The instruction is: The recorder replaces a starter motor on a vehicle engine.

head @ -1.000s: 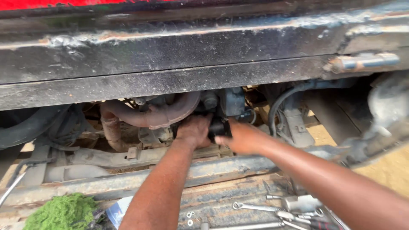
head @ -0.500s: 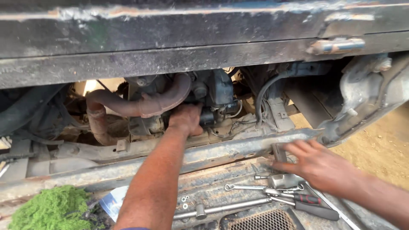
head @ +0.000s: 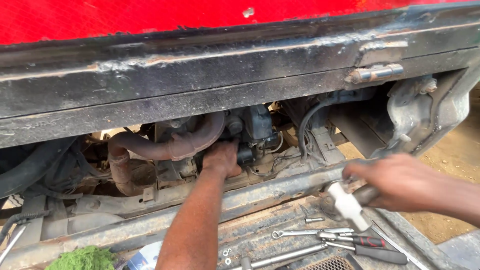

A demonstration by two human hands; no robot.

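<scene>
The left hand (head: 221, 159) reaches deep under the vehicle, its fingers curled against a dark, greasy engine component (head: 250, 145) just below a rusty, curved exhaust pipe (head: 165, 145); whether it actually grips anything cannot be told, since the fingers are hidden behind the knuckles. The right hand (head: 400, 182) is closed around a hammer (head: 350, 205) by its dark handle; the pale, blocky head points down and to the left, so the tool's long axis runs diagonally from lower left up to the right, into the palm, above the metal ledge. Overhead runs a heavy black steel beam (head: 200, 85), scuffed and flaking, with rough weld seams and a small cylindrical hinge (head: 376, 73); above it lies a glossy red panel (head: 150, 20). On the gritty, rust-brown ledge (head: 280, 235) lie bright chrome wrenches (head: 305, 233), a long socket extension (head: 285, 256) and screwdrivers with red-and-black handles (head: 372, 242); small washers (head: 227, 252) sit near the forearm. At lower left sit a tuft of green fibrous material (head: 82, 259) and a blue-and-white packet (head: 145, 257), partly hidden by the left arm.
</scene>
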